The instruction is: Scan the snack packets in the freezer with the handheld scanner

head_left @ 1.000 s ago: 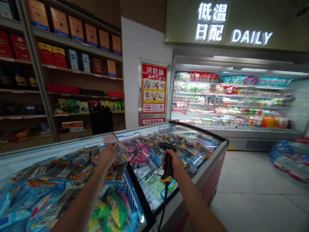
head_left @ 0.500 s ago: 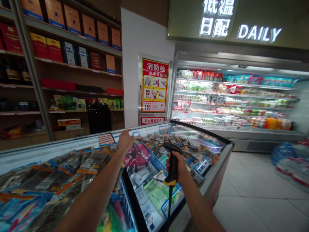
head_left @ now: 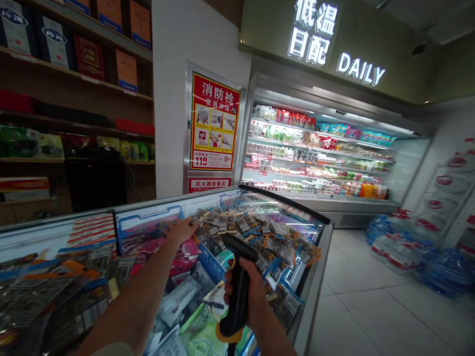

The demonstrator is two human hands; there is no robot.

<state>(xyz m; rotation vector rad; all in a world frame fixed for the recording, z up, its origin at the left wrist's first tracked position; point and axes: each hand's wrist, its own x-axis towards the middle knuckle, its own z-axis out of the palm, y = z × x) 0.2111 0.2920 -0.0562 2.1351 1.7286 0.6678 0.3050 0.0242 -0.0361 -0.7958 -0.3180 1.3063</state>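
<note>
My right hand (head_left: 250, 291) is wrapped round the grip of a black and yellow barcode scanner (head_left: 239, 284). The scanner's head points forward and left above the freezer, and its cable hangs down from the grip. My left hand (head_left: 181, 230) reaches over the freezer with its fingers stretched out and apart, and nothing shows in it. Close by its fingertips are many flat packets (head_left: 243, 225) with orange and blue edges, heaped on the far right. Pink bags (head_left: 185, 254) lie below it, in front of a blue basket wall (head_left: 211, 264). Green bags (head_left: 202, 329) lie beneath the scanner.
The chest freezer's rim (head_left: 315, 277) runs along the right side. More packets (head_left: 40, 296) fill its left part. Behind stand shelves of boxes (head_left: 89, 57), a red fire-hydrant sign (head_left: 213, 121) and a lit fridge (head_left: 319, 148). Bottled water (head_left: 397, 252) stands on the floor at right.
The view has turned to the right and come closer to the far packets. My left hand has moved forward over the freezer, its fingers now spread. The scanner stays in my right hand.
</note>
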